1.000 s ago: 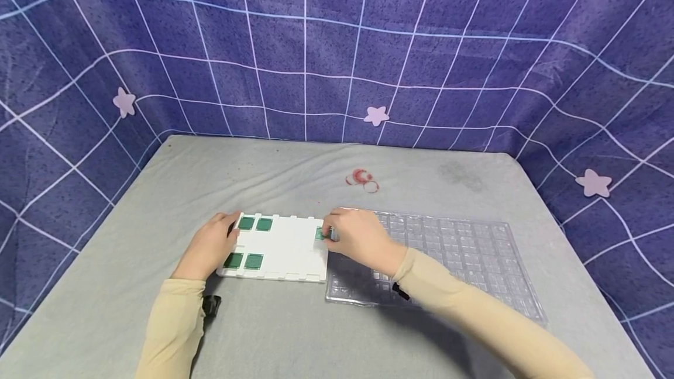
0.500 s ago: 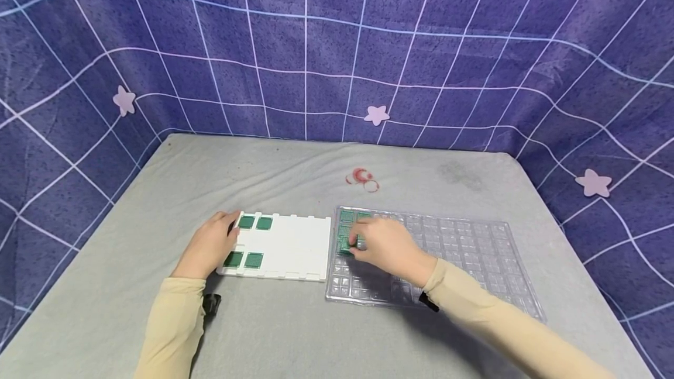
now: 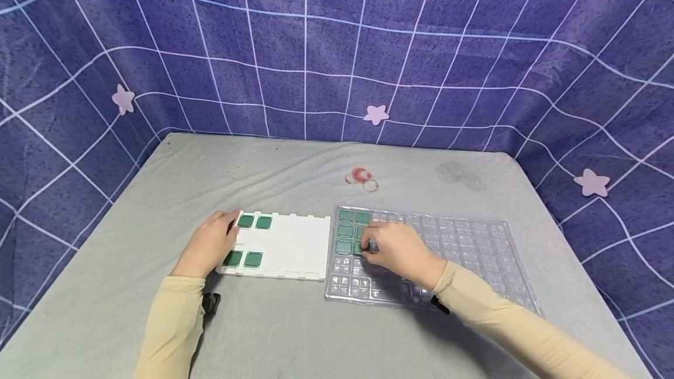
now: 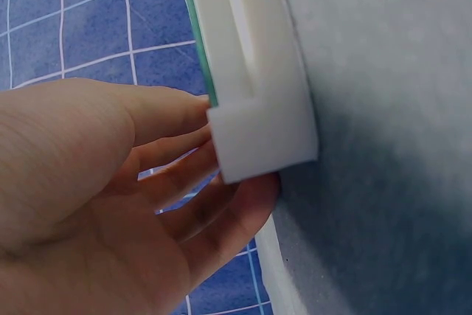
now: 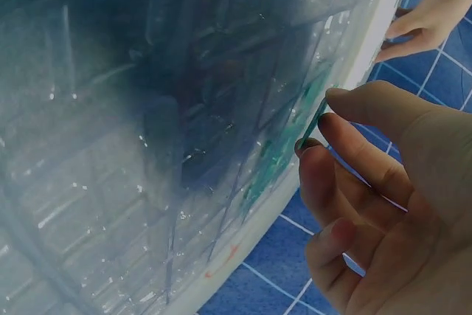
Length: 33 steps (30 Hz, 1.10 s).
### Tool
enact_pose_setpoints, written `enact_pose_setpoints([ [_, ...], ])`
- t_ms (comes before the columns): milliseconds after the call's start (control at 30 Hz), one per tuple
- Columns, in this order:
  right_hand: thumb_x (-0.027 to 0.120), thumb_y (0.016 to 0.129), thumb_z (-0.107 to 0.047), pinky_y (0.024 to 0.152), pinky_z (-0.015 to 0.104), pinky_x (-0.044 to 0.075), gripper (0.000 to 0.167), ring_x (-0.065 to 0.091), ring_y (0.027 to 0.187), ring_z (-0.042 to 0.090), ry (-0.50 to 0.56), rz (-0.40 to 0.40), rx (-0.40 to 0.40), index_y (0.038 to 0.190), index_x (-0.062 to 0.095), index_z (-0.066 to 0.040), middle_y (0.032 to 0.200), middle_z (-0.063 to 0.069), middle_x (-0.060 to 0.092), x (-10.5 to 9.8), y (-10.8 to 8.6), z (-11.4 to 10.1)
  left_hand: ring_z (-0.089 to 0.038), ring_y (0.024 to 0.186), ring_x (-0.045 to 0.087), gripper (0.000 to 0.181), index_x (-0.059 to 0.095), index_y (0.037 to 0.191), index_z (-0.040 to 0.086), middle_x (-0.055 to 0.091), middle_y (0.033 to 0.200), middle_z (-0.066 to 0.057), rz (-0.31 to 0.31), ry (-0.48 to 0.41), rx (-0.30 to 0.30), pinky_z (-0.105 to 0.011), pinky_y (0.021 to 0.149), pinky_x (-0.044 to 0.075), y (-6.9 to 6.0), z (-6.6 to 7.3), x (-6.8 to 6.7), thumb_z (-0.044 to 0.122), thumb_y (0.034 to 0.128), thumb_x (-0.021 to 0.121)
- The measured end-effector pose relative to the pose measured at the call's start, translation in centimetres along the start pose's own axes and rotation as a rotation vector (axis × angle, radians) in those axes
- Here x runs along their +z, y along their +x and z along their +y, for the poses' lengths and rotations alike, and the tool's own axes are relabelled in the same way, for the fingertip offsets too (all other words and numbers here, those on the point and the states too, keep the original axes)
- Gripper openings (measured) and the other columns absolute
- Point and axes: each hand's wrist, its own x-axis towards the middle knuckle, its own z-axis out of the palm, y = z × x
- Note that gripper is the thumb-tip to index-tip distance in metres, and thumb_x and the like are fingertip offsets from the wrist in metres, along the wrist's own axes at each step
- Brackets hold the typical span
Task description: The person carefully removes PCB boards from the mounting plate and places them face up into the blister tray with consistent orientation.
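Observation:
My left hand (image 3: pixel 209 243) holds the left end of a white slotted plate (image 3: pixel 295 247). In the left wrist view, its thumb and fingers meet the end of the white plate (image 4: pixel 265 134), close to a green board's edge (image 4: pixel 200 46). Several square green circuit boards (image 3: pixel 253 259) lie on the plate's left part. To the right, my right hand (image 3: pixel 400 250) is low over a clear compartment tray (image 3: pixel 474 244). Between its thumb and fingers it pinches a small green circuit board (image 5: pixel 313 127), seen edge-on in the right wrist view. More green boards (image 3: pixel 344 231) sit in the tray's left columns.
Plate and tray lie side by side on a grey cloth-covered table (image 3: pixel 274 326). Red ring marks (image 3: pixel 361 176) stain the cloth behind the tray. A blue gridded curtain (image 3: pixel 337 45) with star shapes encloses the back and sides.
My right hand has moved right from the white plate's right end to the tray's second column, taking a green circuit board with it. The left hand has stayed on the plate.

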Motion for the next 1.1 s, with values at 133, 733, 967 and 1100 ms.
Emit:
enact_pose_setpoints([
  [133, 0.086, 0.080, -0.028, 0.051, 0.020, 0.052, 0.016, 0.064, 0.066, 0.008, 0.005, -0.026, 0.015, 0.091, 0.076, -0.021, 0.095, -0.007, 0.075, 0.11, 0.05, -0.06, -0.050, 0.117, 0.061, 0.046, 0.050, 0.143, -0.013, 0.059, 0.130, -0.035, -0.008, 0.000, -0.007, -0.061, 0.101, 0.050, 0.04, 0.00, -0.03, 0.007, 0.1015, 0.055],
  [733, 0.081, 0.078, -0.012, 0.053, 0.026, 0.055, 0.011, 0.067, 0.068, 0.009, -0.057, 0.023, -0.028, 0.080, 0.077, -0.023, 0.087, -0.010, 0.073, 0.58, 0.12, 0.11, -0.051, 0.118, 0.060, 0.046, 0.050, 0.143, -0.013, 0.059, 0.130, -0.035, -0.006, -0.017, -0.004, -0.061, 0.102, 0.050, -0.01, 0.09, -0.18, 0.007, 0.1019, 0.053],
  [967, 0.081, 0.079, -0.013, 0.053, 0.026, 0.055, 0.012, 0.066, 0.067, 0.009, -0.063, 0.008, -0.032, 0.079, 0.078, -0.025, 0.088, -0.010, 0.072, 0.60, 0.13, 0.12, -0.051, 0.119, 0.060, 0.046, 0.050, 0.143, -0.012, 0.058, 0.131, -0.035, -0.003, -0.017, -0.008, -0.062, 0.102, 0.049, 0.01, 0.01, -0.08, 0.007, 0.1017, 0.053],
  [1100, 0.082, 0.080, -0.014, 0.053, 0.026, 0.055, 0.011, 0.066, 0.067, 0.008, -0.067, 0.000, -0.027, 0.080, 0.078, -0.025, 0.088, -0.010, 0.072, 0.62, 0.11, 0.15, -0.051, 0.118, 0.060, 0.046, 0.050, 0.143, -0.012, 0.059, 0.131, -0.034, -0.003, -0.018, -0.012, -0.061, 0.102, 0.049, 0.04, 0.02, -0.06, 0.008, 0.1016, 0.053],
])
